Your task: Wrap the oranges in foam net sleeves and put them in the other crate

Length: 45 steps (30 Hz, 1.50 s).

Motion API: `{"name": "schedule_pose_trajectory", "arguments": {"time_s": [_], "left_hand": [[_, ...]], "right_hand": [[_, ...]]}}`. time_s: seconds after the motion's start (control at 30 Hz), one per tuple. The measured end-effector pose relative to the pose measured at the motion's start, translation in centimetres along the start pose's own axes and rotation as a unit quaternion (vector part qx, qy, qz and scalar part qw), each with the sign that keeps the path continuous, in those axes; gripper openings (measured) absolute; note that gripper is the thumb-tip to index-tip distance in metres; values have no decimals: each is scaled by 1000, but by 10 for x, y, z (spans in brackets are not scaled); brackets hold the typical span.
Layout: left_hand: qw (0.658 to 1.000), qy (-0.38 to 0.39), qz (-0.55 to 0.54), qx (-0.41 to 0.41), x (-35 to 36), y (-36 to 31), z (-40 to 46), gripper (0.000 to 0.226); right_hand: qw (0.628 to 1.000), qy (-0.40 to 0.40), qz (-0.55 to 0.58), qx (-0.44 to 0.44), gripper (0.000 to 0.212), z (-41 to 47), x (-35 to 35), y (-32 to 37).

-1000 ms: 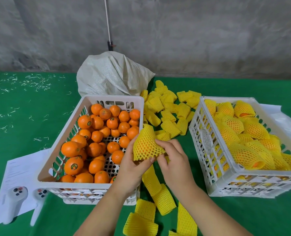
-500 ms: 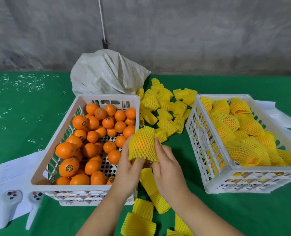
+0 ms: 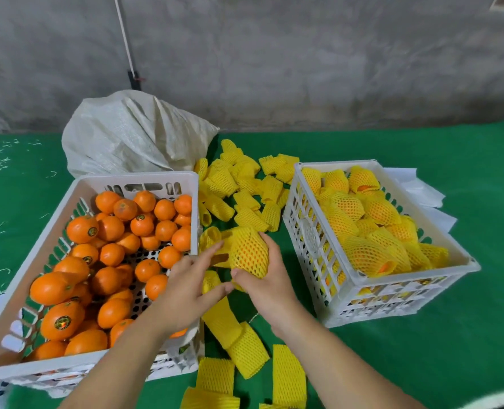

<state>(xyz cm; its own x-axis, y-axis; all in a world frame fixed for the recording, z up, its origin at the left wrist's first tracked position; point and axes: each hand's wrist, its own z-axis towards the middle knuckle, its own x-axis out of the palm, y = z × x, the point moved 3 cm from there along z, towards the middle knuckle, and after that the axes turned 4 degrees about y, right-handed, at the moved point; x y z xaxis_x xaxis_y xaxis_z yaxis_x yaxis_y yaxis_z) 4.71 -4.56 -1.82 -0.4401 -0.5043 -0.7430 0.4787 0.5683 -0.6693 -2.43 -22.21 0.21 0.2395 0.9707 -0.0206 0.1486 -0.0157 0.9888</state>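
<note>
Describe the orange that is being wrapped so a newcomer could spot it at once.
Look between the two white crates on the green table. There the right hand grips one sleeved orange, held above the loose, flat empty sleeves; it alone bulges.

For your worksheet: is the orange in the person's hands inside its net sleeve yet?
Inside. Orange skin shows through the mesh of the sleeve, gripped by the right hand.

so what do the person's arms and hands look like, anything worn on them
Both arms are bare from the bottom edge of the picture up to the wrists; no sleeve shows in view. The left hand and the right hand wear no gloves, and no ring, watch or bracelet can be seen on the parts that show. The fingernails look short and unpainted.
</note>
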Motion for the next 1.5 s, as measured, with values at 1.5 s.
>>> {"name": "schedule_pose_trajectory", "arguments": {"time_s": [1.5], "left_hand": [[991, -96, -29, -87, -11, 99, 69, 34]], "right_hand": [[761, 255, -587, 106, 48, 139, 27, -110]]}}
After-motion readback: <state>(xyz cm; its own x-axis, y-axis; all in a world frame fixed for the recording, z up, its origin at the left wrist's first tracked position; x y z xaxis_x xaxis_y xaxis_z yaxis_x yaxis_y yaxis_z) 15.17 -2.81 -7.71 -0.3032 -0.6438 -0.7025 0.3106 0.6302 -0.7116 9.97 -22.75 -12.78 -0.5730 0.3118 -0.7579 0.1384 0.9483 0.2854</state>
